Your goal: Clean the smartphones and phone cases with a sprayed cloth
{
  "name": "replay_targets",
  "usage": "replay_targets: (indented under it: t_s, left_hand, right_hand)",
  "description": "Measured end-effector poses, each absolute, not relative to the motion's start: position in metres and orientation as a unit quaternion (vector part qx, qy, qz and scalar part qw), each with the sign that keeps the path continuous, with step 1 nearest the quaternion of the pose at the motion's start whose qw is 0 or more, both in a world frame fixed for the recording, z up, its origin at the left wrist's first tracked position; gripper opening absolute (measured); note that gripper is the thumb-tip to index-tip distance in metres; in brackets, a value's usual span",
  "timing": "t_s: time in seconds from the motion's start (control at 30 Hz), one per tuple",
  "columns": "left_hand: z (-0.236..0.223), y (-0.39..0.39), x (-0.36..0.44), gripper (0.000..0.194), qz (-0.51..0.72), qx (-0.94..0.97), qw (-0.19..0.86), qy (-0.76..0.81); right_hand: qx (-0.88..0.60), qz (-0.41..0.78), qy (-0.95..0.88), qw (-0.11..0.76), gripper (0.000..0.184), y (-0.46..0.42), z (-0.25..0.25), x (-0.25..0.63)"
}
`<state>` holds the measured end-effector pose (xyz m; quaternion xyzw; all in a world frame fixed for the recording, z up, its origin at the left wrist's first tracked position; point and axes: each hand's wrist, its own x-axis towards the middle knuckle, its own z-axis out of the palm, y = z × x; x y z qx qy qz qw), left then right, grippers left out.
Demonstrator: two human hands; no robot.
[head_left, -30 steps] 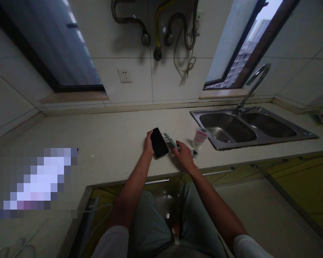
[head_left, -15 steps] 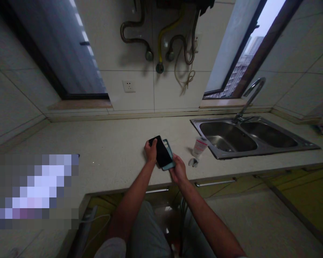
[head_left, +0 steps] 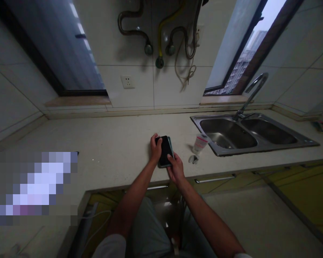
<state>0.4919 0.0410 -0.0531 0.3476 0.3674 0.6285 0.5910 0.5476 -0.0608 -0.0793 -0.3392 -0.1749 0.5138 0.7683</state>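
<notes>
A black smartphone (head_left: 165,147), screen up, lies over a light blue-green phone case (head_left: 170,143) just above the counter. Only the case's right edge and a strip at the bottom show; whether the phone is seated in it I cannot tell. My left hand (head_left: 155,148) is closed round the phone's upper left side, thumb on the screen. My right hand (head_left: 177,167) grips the lower right corner, its thumb pressing on the screen and its fingers beneath the case. To the right stand a clear plastic cup (head_left: 200,144) with red print and a small grey-and-white item (head_left: 193,159).
A double steel sink (head_left: 228,134) with a curved tap (head_left: 254,93) is set into the counter (head_left: 118,143) at the right. Pipes and a socket (head_left: 127,82) are on the wall ahead. A blurred-out patch (head_left: 37,186) covers the left side.
The phone has come over the case, which now shows only as a narrow edge. My left hand moved right with the phone, and my right thumb now rests on the screen.
</notes>
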Motion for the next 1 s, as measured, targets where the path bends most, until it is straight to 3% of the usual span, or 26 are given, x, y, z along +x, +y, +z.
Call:
replay_targets:
  t_s: [0.13, 0.33, 0.53, 1.0]
  left_hand:
    - [-0.054, 0.047, 0.490, 0.030, 0.608, 0.272, 0.658, 0.352]
    - [-0.052, 0.053, 0.481, 0.041, 0.414, 0.242, 0.832, 0.278]
    - [-0.070, 0.063, 0.479, 0.038, 0.442, 0.260, 0.801, 0.308]
    - [-0.086, 0.075, 0.474, 0.049, 0.515, 0.298, 0.746, 0.301]
  right_hand:
    - [-0.340, 0.508, -0.164, 0.774, 0.034, -0.061, -0.082, 0.547]
    - [-0.334, 0.498, -0.144, 0.787, 0.028, -0.064, -0.089, 0.552]
    - [-0.319, 0.535, -0.151, 0.768, 0.032, -0.062, -0.086, 0.556]
    - [-0.402, 0.569, -0.222, 0.682, 0.040, -0.047, -0.083, 0.564]
